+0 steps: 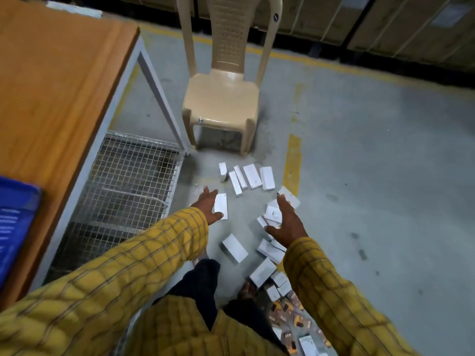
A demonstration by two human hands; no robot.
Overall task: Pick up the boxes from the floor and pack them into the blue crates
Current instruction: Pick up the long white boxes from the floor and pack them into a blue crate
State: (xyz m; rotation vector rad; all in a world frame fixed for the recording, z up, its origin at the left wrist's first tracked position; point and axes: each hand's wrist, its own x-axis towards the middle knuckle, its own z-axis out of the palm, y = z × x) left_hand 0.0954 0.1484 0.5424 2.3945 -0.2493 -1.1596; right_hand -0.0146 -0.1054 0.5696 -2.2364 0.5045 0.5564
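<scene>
Head view, left hand: our left hand (207, 206) reaches down with fingers spread, beside or over one white box (221, 206); we cannot tell whether it touches it
Head view, right hand: our right hand (286, 222) is spread wide above a loose heap of white boxes (271, 217), holding nothing
Boxes, far row: five white boxes (246, 177) lie side by side just in front of the beige plastic chair (223, 98)
Boxes, near: another white box (234, 247) lies alone between our arms; more trail toward our feet, with orange-printed packets (288, 314) at the lower edge
Blue crate: a blue crate (15, 227) sits on the orange-topped table (51, 86) at the far left, cut off by the frame
Edges: the table's grey leg (160, 93) and a wire-mesh shelf (128, 191) border the boxes on the left
Open room: bare grey floor (385, 176) with yellow lines spreads to the right
</scene>
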